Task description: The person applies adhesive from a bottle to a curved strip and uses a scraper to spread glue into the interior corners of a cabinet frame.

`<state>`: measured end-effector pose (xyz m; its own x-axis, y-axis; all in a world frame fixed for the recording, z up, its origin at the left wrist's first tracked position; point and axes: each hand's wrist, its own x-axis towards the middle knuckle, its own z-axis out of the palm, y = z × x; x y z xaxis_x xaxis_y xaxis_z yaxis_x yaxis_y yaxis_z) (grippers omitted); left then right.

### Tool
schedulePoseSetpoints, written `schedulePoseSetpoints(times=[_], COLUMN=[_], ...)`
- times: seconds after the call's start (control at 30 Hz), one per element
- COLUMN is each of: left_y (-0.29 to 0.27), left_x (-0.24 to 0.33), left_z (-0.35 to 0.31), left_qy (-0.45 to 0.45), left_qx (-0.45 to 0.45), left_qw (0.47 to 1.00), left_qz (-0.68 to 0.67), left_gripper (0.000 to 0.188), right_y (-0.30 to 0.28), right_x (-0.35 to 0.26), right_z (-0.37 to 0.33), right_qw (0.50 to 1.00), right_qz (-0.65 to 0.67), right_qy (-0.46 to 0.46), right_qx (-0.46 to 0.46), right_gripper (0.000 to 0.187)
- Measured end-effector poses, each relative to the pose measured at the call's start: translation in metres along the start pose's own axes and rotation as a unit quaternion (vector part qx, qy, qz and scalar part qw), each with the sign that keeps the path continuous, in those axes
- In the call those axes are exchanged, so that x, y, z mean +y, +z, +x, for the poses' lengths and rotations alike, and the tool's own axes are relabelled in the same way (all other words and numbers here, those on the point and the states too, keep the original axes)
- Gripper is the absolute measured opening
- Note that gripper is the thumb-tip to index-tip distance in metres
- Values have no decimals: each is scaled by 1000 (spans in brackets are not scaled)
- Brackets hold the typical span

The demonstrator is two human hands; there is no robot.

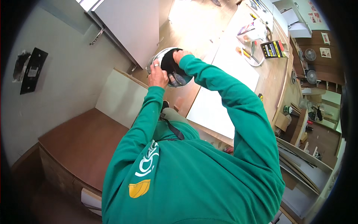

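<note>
The long wooden table (276,74) runs up the right side, carrying a large white board (223,89). Beyond the board's far end, a white plastic bag (251,31) with goods inside sits on the table, and a yellow-and-black box (273,49) stands just right of it. A brown cabinet top (85,143) lies to the left of the board, below a white cupboard (130,26).

Held up just left of the board's far corner is a round, shiny metal bowl (169,68), tilted toward the camera. Inside it is a black cloth (169,61); what else it holds is unclear.

The left hand (158,76), wearing a ring, clamps the bowl's near-left rim. The right hand (180,55) is closed on the black cloth at the bowl's upper right, pressing it into the bowl.
</note>
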<state>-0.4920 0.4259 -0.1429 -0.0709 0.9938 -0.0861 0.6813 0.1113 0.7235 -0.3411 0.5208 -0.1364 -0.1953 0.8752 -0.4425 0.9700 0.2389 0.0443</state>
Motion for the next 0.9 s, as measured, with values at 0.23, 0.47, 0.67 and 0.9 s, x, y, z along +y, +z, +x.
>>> schedulePoseSetpoints(times=[0.23,0.47,0.67,0.9], left_y=[19,55,124,196], left_x=[-21,-6,28,77], left_z=[19,74,156,254], left_qy=[-30,-87,-75,-83], left_qx=[-50,-82,-104,-152], left_qw=[998,992,990,984], left_qz=[-14,40,56,46], left_gripper=[53,49,51,57], right_y=[36,47,81,71], right_x=[74,141,224,298], right_z=[-20,-1,65,108], right_qw=[954,877,773,780], right_qz=[165,424,611,561], right_qy=[-129,-56,75,151], right_qx=[215,220,154,233], right_gripper=[20,20,17,16])
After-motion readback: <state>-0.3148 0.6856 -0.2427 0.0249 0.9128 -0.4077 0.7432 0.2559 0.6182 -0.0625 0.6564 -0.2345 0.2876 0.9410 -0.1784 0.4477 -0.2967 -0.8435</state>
